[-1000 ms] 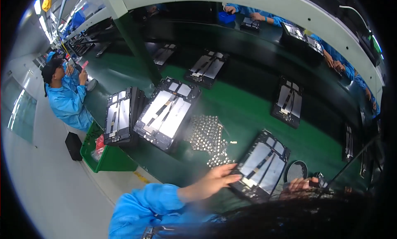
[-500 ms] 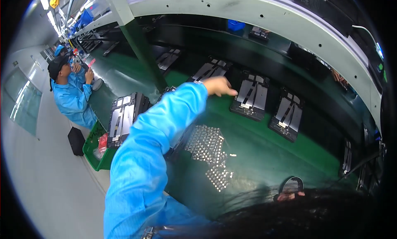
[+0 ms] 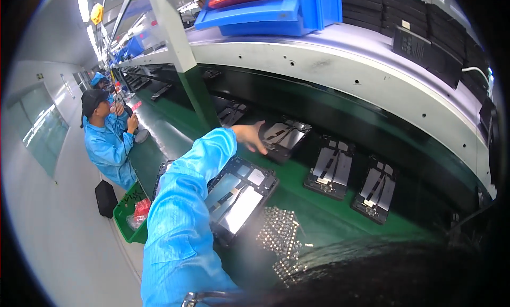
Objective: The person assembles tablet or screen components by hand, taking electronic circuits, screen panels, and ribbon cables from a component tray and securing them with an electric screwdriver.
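Observation:
My left arm in a blue sleeve reaches over the bench from the lower left. My left hand (image 3: 248, 135) is open, thumb and fingers apart, at the left edge of a tablet-like device (image 3: 287, 138) with its inside exposed. Whether it touches the device I cannot tell. Below the forearm lies a larger opened device (image 3: 241, 195) with a bright silver panel, partly covered by my sleeve. Two similar devices, one in the middle (image 3: 330, 167) and one farther right (image 3: 375, 190), lie in the same row. My right hand is not in view.
Many small shiny parts (image 3: 280, 232) lie on the green bench. A green post (image 3: 200, 97) holds a white shelf beam (image 3: 329, 73) above the devices. A blue bin (image 3: 265, 20) and black packs (image 3: 419, 46) sit up there. A green crate (image 3: 126, 214) and a co-worker (image 3: 109, 142) are at left.
The view has tilted up, showing more shelf. My left hand has moved from the middle device's edge to the device left of it. My right hand, near a round black-rimmed thing before, has left view.

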Demonstrator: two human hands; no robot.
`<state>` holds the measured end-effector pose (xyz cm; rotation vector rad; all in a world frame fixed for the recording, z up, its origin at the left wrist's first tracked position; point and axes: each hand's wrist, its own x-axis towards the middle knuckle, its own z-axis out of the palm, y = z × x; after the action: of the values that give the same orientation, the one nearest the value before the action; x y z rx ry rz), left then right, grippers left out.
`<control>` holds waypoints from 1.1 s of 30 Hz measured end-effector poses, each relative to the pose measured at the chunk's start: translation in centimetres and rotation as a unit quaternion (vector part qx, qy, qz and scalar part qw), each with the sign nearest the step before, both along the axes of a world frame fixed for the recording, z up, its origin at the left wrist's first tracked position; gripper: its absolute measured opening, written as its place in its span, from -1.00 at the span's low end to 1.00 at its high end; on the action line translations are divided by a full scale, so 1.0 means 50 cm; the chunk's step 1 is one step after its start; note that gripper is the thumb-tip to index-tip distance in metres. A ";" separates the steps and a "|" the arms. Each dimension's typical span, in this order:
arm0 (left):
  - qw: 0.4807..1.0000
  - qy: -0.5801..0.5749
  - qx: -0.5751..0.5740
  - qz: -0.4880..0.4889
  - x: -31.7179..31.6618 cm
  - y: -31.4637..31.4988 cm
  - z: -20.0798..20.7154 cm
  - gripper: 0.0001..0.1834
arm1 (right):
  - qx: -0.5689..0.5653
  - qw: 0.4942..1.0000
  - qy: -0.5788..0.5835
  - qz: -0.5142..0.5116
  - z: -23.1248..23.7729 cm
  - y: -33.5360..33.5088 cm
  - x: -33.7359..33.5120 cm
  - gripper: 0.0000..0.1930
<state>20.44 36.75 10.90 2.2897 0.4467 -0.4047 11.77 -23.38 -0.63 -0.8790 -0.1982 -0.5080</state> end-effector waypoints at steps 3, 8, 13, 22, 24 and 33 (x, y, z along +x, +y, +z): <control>0.951 0.023 -0.298 0.082 0.001 0.033 0.037 -0.12 | -0.009 1.000 -0.008 0.012 0.023 0.000 0.010 -0.71; 0.875 -0.123 -0.408 0.229 -0.022 0.043 0.064 -0.70 | -0.048 0.997 0.021 0.052 0.038 0.000 -0.024 -0.70; 0.896 -0.200 -0.341 0.202 -0.345 -0.085 0.228 -0.59 | -0.095 0.992 0.078 0.022 0.036 -0.077 -0.077 -0.70; 0.947 -0.065 -0.118 0.291 -0.624 -0.253 0.144 -0.42 | -0.038 0.990 0.138 -0.012 0.046 -0.109 -0.108 -0.65; 0.897 -0.263 0.333 0.121 -0.670 -0.238 0.102 -0.47 | -0.041 0.996 0.078 0.029 0.096 -0.066 -0.089 -0.69; 0.948 -0.310 0.053 -0.049 -0.102 -0.738 -0.083 0.08 | -0.005 0.998 0.064 0.008 0.068 -0.118 -0.094 -0.65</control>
<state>15.33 -0.13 6.77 2.3931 0.0352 0.3050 7.08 -29.31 2.77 -0.9155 -0.0899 -0.4344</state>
